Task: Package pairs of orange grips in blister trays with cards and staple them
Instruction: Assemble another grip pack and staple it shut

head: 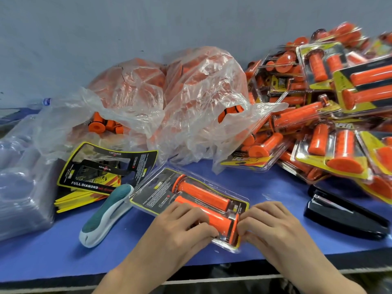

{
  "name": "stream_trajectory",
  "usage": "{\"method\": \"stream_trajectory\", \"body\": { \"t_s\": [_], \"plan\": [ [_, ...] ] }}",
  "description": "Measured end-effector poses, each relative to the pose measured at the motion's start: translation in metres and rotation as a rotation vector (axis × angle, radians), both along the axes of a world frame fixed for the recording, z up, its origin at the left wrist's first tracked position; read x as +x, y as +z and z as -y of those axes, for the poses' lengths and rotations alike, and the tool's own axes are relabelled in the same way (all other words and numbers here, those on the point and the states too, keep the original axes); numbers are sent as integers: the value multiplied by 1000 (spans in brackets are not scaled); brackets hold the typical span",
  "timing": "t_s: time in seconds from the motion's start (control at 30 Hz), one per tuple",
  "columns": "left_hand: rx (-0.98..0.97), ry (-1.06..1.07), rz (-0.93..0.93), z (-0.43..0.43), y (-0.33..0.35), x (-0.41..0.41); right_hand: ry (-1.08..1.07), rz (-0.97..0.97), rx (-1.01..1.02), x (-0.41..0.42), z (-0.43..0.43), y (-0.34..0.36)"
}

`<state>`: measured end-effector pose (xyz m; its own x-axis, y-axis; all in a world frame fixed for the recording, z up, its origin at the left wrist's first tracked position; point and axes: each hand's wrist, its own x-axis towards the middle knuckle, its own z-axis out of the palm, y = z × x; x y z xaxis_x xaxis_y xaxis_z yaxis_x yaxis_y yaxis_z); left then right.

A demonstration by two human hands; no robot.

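A clear blister tray (148, 187) with a black and yellow card lies on the blue table in front of me, holding two orange grips (203, 195) side by side. My left hand (180, 228) rests over the near grip with its fingers curled on the tray's near edge. My right hand (269, 223) pinches the tray's near right corner beside the grip's flange. A teal and white stapler (104, 217) lies just left of the tray. A black stapler (343, 217) lies to the right.
A stack of printed cards (99, 175) sits at left, with empty clear trays (23, 179) further left. Plastic bags of loose orange grips (169, 98) stand behind. A heap of finished packs (331, 115) fills the right. The table's front edge (63, 279) runs near me.
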<state>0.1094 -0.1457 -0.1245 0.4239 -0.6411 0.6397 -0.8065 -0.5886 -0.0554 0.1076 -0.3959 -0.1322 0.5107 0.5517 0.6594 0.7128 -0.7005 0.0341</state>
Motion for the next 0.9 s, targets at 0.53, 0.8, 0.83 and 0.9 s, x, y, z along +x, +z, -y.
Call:
{"method": "stream_trajectory", "body": {
  "t_s": [0.53,0.8,0.83,0.9],
  "plan": [
    [57,234,89,-38,12,11,-297,65,110,3,28,-2],
    [-54,31,128,-8,1,-18,-139,58,157,-10,-24,-12],
    [-61,0,111,-5,-3,-20,-107,15,174,-11,-30,-11],
    [-44,-25,41,-15,-5,-16,-69,-55,201,-11,-33,-10]
  ]
}}
